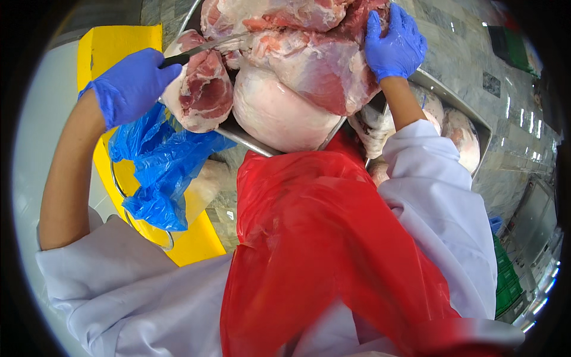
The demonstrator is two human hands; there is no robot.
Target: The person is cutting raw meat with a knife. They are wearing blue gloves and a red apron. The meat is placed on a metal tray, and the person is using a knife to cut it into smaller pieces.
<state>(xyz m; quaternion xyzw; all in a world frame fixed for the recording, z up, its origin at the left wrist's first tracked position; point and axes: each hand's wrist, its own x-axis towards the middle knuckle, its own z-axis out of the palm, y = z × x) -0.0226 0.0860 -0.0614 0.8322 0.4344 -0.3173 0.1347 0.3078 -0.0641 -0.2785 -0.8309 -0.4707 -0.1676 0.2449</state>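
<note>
My left hand (128, 83), blue-gloved, is closed round the black handle of a knife (173, 60); its blade (223, 40) reaches right across raw meat. My right hand (395, 47), also blue-gloved, lies with fingers apart against the meat (312, 65) at the upper right of the pile. Below the blade sit a cut piece (201, 95) with red face and pale fat and a large pale, skin-covered piece (276, 116). These pieces rest on a metal tray (241, 138).
A second metal tray (485, 137) holds more meat (458, 140) at right. A crumpled blue plastic bag (157, 166) hangs over a yellow surface (95, 44) at left, beside a metal loop (119, 187). A green crate (505, 273) stands at far right. My red apron (321, 238) fills the lower middle.
</note>
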